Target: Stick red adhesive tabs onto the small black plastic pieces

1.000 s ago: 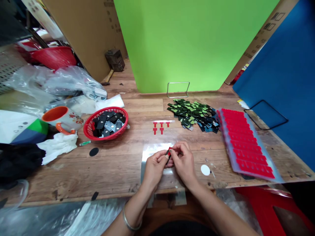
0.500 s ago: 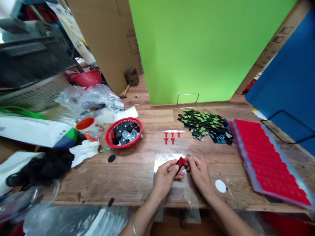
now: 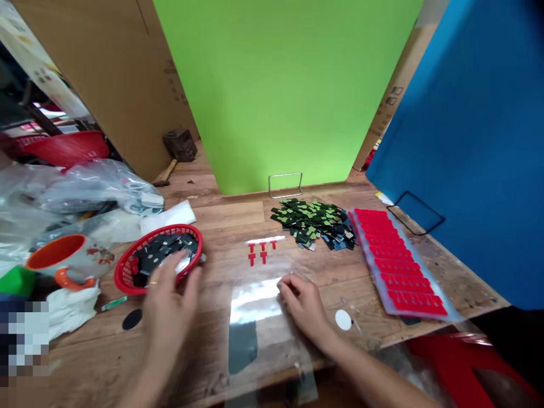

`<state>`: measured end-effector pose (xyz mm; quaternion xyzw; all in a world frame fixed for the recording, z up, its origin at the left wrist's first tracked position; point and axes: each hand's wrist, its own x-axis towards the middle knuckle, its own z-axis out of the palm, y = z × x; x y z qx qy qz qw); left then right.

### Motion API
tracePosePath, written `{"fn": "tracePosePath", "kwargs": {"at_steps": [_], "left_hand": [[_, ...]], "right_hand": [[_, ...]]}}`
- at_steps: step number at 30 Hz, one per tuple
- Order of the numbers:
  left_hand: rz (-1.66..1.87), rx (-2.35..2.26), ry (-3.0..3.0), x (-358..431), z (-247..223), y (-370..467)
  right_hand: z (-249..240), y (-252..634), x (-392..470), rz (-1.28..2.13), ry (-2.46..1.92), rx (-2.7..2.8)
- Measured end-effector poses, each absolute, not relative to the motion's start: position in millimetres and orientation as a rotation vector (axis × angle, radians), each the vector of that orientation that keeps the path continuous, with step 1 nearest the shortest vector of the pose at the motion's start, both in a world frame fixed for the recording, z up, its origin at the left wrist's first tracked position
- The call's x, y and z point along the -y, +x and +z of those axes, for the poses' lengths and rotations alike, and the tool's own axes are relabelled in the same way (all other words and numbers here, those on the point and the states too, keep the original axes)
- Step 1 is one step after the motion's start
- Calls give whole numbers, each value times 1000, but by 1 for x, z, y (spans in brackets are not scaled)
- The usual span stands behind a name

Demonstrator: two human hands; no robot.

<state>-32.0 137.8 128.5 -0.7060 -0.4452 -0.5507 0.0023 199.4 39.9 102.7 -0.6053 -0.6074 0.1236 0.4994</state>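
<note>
My left hand (image 3: 170,297), blurred by motion, is over the near rim of a red plastic basket (image 3: 123,275). Its thumb stands apart from its fingers, and nothing shows held between them. Inside the basket lie dark flat pieces (image 3: 155,255), some with pale dots. My right hand (image 3: 301,300) rests on a clear plastic sheet (image 3: 255,303) with its fingers curled and thumb against them; whatever they may hold is hidden. Several small red T-shaped pieces (image 3: 263,257) lie in two rows beyond the sheet.
A heap of black and green pieces (image 3: 310,218) lies before a green board (image 3: 280,96). At right, red pieces (image 3: 397,263) fill a translucent tray (image 3: 378,294). An orange-lined mug (image 3: 80,260), white cloth (image 3: 72,311) and plastic bags (image 3: 102,184) crowd the left.
My left hand has moved left from the sheet to the basket; the black and red piece it held no longer shows in it. My right hand stays by the sheet. The view has turned.
</note>
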Motion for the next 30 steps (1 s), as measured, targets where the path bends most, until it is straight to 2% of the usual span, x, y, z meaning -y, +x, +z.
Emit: {"fn": "tracePosePath", "kwargs": {"at_steps": [4,8,13,17,19,22,26,30], "left_hand": [[-1337,1153,-2637,-83,84,27],[-979,1109,-2713,-64,54,52],[-829,1105,-2712,-65,48,47],[-836,1142,-2762,-65,48,44],[-879,1193,-2829,-65,51,45],[-1136,1346,-2966,-62,66,49],[-1907,1723,-3133,-58,99,59],[-2598,2174,-3040,-61,113,61]], "right_hand": [[139,243,-75,-104,-1751,1637],[155,279,-111,-460,-2118,1673],[151,288,-110,-507,-2219,1817],[157,290,-86,-539,-1979,1682],[159,288,-72,-405,-1778,1545],[151,273,-56,125,-1537,1346],[127,239,-41,869,-1315,1012],[109,212,-29,1121,-1135,832]]}}
